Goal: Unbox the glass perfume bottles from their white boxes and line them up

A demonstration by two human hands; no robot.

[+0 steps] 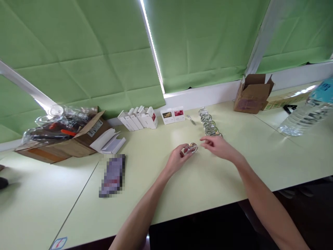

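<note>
My left hand (pixel 177 158) is closed around the side of a small round clear glass piece (pixel 191 148), with a gold-coloured spot on its top. The piece is at table height near the middle of the view. Just right of it, my right hand (pixel 214 145) hovers with its forefinger stretched out toward the piece. Nothing shows between the right fingers, and they look apart from the glass. Behind the right hand runs a row of several similar clear round glass pieces (pixel 208 123), its near end partly hidden by that hand.
White boxes (pixel 137 118), two picture cards (pixel 173 115) and a small slim tool (pixel 191 120) stand or lie at the back. A carton of clear containers (pixel 62 139), opened white box (pixel 109 140) and blurred purple item (pixel 112 176) are left. An open carton (pixel 252 95) and water bottle (pixel 307 109) are right.
</note>
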